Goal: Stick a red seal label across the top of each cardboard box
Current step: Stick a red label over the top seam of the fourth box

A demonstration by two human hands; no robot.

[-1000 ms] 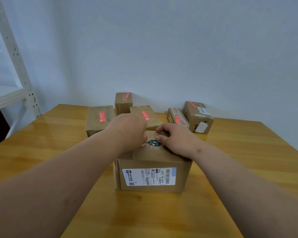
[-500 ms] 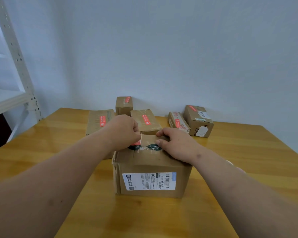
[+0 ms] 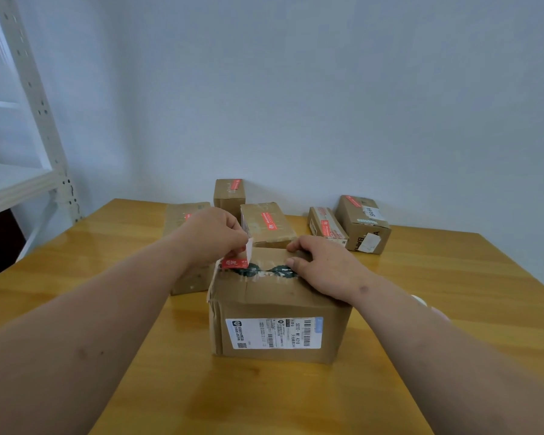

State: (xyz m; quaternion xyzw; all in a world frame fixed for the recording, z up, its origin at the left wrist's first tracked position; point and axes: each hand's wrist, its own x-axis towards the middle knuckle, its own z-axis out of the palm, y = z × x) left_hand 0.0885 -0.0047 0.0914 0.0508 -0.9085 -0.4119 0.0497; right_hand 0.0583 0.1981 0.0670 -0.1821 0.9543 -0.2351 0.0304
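Observation:
A cardboard box (image 3: 277, 309) with a white shipping label on its front stands in the middle of the wooden table. Dark green tape runs along its top seam. My left hand (image 3: 212, 235) pinches a red seal label (image 3: 236, 260) at the top's left end; the label's white underside curls upward between my fingers. My right hand (image 3: 322, 266) presses down on the right half of the box top, fingers curved over the far edge.
Several smaller cardboard boxes with red labels stand at the back: one (image 3: 182, 216) behind my left hand, one (image 3: 229, 193) by the wall, one (image 3: 268, 226) in the middle, two (image 3: 363, 224) at the right. A white metal shelf (image 3: 29, 152) stands at the left. The table (image 3: 453, 277) is wooden.
My left hand has drawn back to the left across the box top, uncovering the green tape. The red label with its lifted white end now shows in its fingers. My right hand stayed put.

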